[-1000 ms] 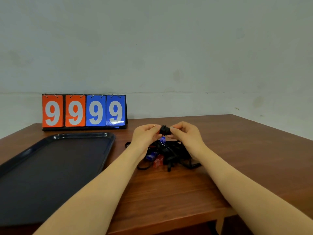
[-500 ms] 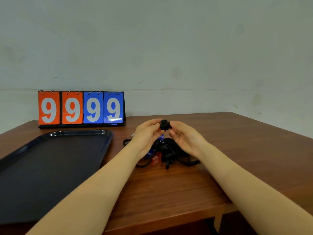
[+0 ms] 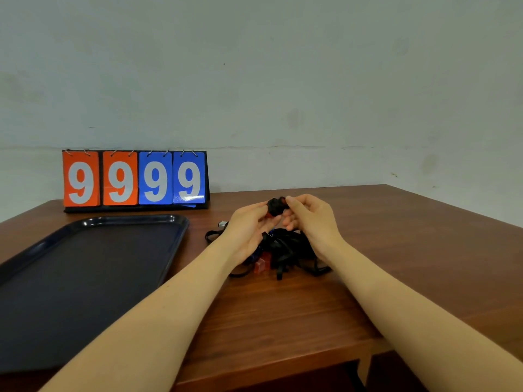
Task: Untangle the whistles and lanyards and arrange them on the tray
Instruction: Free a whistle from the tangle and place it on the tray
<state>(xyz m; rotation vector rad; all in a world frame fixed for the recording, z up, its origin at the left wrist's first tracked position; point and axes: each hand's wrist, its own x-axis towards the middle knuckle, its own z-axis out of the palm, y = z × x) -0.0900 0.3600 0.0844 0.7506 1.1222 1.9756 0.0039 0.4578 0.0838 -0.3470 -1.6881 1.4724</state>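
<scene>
A tangle of black lanyards (image 3: 291, 248) with a red whistle (image 3: 262, 264) and a partly hidden blue whistle lies on the wooden table (image 3: 325, 301). Above the pile, my left hand (image 3: 249, 227) and my right hand (image 3: 310, 219) pinch between their fingertips a small bundle of wound black lanyard (image 3: 276, 206) with red showing in it. Its cord hangs down into the pile. The dark tray (image 3: 85, 273) lies to the left with nothing on it.
A flip scoreboard (image 3: 135, 179) reading 9999 stands at the back left, behind the tray. A small silvery object (image 3: 223, 223) lies beside a loose lanyard loop, left of my left hand. The table's front edge and right corner are near.
Both hands kept hold of the small bundle and lifted it slightly above the pile; red now shows in it. The pile and the tray have not moved.
</scene>
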